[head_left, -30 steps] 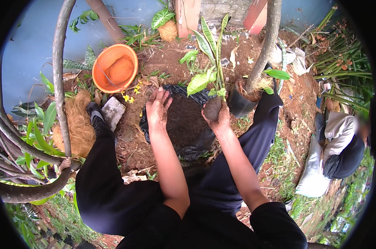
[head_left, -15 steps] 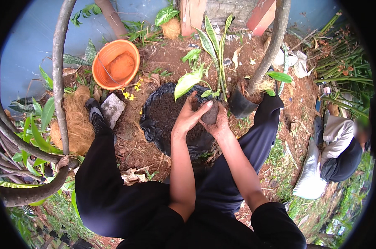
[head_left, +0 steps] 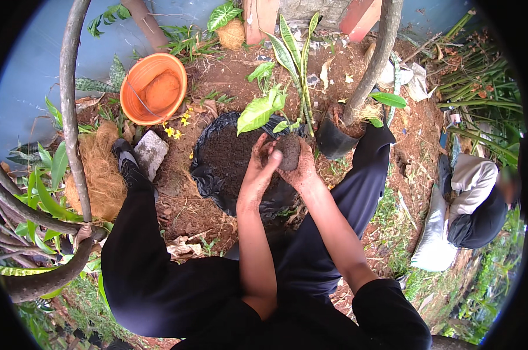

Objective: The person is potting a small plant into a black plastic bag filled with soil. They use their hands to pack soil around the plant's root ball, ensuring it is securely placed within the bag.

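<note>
Both hands cup a rounded ball of dark soil [head_left: 289, 149], with a light-green leafy plant [head_left: 258, 114] rising from its top. My left hand [head_left: 263, 161] presses on the ball's left side with thumb and fingers; my right hand [head_left: 299, 167] wraps round its right side. Beneath them lies a black plastic bag [head_left: 205, 175] with dark crumbly soil [head_left: 223, 157] inside. A black pot [head_left: 333, 144] holding a woody stem stands just right of my hands. Tall narrow striped leaves [head_left: 302, 70] rise behind them.
An orange bucket [head_left: 147, 76], a stone block [head_left: 151, 150] and brown fibre [head_left: 100, 175] are at left. Curved branches [head_left: 71, 116] arch along the left side, another at upper right. Another person [head_left: 477, 216] sits at far right by a white sack [head_left: 433, 239]. A blue wall [head_left: 30, 81] is behind.
My left hand has moved right from over the bag, fingers apart, onto the soil ball in my right hand. The ball and its leaves have shifted slightly left.
</note>
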`<state>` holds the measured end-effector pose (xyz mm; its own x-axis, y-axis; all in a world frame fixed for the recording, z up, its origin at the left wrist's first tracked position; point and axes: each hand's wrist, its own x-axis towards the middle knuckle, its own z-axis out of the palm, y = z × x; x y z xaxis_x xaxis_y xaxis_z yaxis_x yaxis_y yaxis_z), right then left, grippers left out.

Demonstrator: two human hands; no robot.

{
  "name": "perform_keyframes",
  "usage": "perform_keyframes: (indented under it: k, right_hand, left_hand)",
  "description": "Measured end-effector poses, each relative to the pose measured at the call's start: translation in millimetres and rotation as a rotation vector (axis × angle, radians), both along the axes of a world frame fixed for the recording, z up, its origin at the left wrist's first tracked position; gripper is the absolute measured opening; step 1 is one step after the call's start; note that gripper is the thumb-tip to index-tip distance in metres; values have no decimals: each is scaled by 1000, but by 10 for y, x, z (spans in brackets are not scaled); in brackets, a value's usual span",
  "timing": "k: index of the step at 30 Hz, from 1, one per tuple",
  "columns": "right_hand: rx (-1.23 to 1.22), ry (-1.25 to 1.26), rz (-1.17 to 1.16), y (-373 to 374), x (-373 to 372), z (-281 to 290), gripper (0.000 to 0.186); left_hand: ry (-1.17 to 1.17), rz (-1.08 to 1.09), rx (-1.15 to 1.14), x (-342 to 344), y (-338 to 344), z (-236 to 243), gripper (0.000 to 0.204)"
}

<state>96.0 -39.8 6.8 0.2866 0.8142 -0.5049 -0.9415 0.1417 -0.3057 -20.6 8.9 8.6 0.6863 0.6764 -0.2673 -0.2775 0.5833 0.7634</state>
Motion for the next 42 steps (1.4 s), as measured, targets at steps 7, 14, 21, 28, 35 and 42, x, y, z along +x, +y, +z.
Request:
perform_keyframes:
  k: [7, 14, 21, 28, 35, 42]
  right_hand:
    - [-118, -115, -84, 9, -24, -6, 38]
    - [11, -208, -6, -59, 36, 46, 34]
    - [-122, -268, -38, -53, -32, 199, 32]
    - [-107, -320, -22, -102, 3, 202, 30]
    - [-138, -355, 0, -122, 31, 241, 30]
    - [-115, -314, -16, -127, 38, 229, 29]
  left_hand:
    - [53, -5, -5, 17, 11, 264, 84]
    - [103, -10, 79, 93, -67, 216, 70]
    - [58, 17, -7, 86, -54, 255, 64]
    - [50, 54, -22, 111, -51, 266, 65]
    - [121, 52, -62, 92, -30, 356, 62]
    - [99, 54, -62, 111, -31, 349, 62]
